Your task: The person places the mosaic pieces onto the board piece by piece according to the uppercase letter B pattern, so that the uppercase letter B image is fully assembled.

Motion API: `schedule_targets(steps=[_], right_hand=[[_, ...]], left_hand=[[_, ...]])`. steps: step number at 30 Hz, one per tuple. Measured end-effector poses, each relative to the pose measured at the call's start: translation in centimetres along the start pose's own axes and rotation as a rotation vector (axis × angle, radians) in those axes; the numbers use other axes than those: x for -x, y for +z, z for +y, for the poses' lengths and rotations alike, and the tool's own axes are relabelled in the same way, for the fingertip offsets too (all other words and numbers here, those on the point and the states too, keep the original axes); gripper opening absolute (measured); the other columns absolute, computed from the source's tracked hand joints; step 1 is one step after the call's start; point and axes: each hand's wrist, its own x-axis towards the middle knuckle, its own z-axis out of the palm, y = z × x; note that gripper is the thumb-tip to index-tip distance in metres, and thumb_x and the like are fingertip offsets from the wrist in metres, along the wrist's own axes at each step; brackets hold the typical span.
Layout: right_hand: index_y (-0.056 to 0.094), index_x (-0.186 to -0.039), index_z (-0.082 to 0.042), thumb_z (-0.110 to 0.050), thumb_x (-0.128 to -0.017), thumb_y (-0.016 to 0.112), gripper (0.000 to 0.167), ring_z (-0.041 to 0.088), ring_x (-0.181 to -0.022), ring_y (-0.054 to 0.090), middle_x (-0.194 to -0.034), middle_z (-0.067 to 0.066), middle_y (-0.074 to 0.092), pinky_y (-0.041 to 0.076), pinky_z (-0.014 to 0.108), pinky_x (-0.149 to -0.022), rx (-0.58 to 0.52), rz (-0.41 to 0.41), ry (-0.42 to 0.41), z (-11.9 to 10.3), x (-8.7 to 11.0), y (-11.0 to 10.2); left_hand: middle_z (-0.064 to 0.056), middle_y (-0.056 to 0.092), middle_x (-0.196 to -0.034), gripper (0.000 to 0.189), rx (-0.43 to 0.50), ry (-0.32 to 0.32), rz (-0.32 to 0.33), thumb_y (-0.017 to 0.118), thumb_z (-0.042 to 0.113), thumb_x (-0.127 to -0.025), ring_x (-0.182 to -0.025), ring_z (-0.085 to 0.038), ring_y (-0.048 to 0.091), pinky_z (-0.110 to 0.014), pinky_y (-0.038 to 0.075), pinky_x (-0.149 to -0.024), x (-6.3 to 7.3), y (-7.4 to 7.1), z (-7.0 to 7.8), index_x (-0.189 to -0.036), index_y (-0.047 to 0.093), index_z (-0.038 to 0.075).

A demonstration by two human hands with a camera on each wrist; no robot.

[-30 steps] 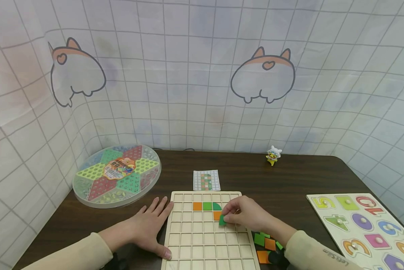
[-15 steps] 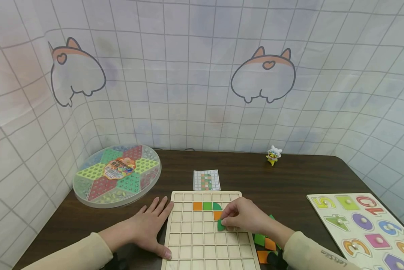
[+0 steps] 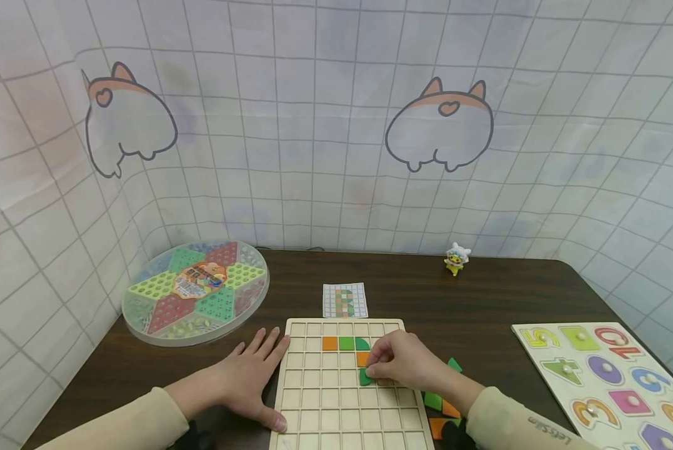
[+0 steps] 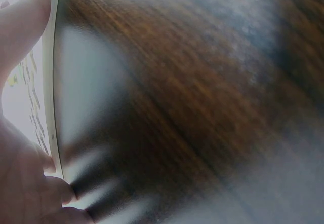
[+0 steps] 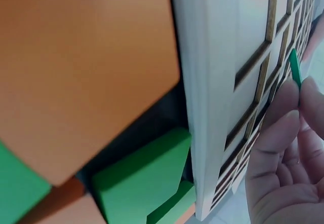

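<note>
A pale wooden grid board [image 3: 322,420] lies on the table before me. In its upper rows sit an orange square tile [image 3: 330,344], a green square tile [image 3: 346,344], a darker green rounded-corner tile [image 3: 361,344] and, below that one, another orange tile [image 3: 362,359]. My right hand [image 3: 402,360] pinches a green tile [image 3: 365,377] between thumb and fingertips, at the cell under the lower orange tile; the fingers hide part of it. Flat with fingers spread, my left hand [image 3: 246,382] rests along the board's left edge, its thumb on the frame.
Loose green and orange tiles [image 3: 433,400] lie right of the board, partly under the right forearm. A pattern card [image 3: 344,301] is just behind the board. A round Chinese checkers set [image 3: 195,294] stands left, a number puzzle [image 3: 606,375] right, a small figurine [image 3: 457,259] behind.
My right hand has shifted slightly left with the green tile, which is now at the cell below the lower orange tile. The left hand stays still.
</note>
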Motion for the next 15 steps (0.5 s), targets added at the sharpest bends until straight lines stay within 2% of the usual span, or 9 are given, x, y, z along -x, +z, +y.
schedule_targets(steps=[8,15], right_hand=[[0.074,-0.076,-0.012,-0.011,-0.088,0.081,0.014,0.010,-0.066,0.054,-0.071,-0.006,0.066,0.044,0.024,-0.060,0.128,0.053,-0.052,-0.30,-0.12,0.63],[0.073,-0.074,-0.013,-0.008,-0.088,0.079,0.017,0.009,-0.065,0.053,-0.070,-0.007,0.065,0.044,0.024,-0.059,0.174,0.048,-0.074,-0.44,-0.20,0.76]], left_hand=[[-0.018,0.002,-0.173,0.145,0.007,-0.001,-0.008,0.063,0.097,-0.060,-0.159,-0.043,0.002,-0.072,0.018,-0.118,0.23,-0.20,0.17,-0.167,0.008,0.017],[-0.018,0.003,-0.173,0.145,0.009,-0.001,0.000,0.062,0.098,-0.059,-0.159,-0.043,0.002,-0.072,0.018,-0.118,0.26,-0.18,0.23,-0.167,0.009,0.016]])
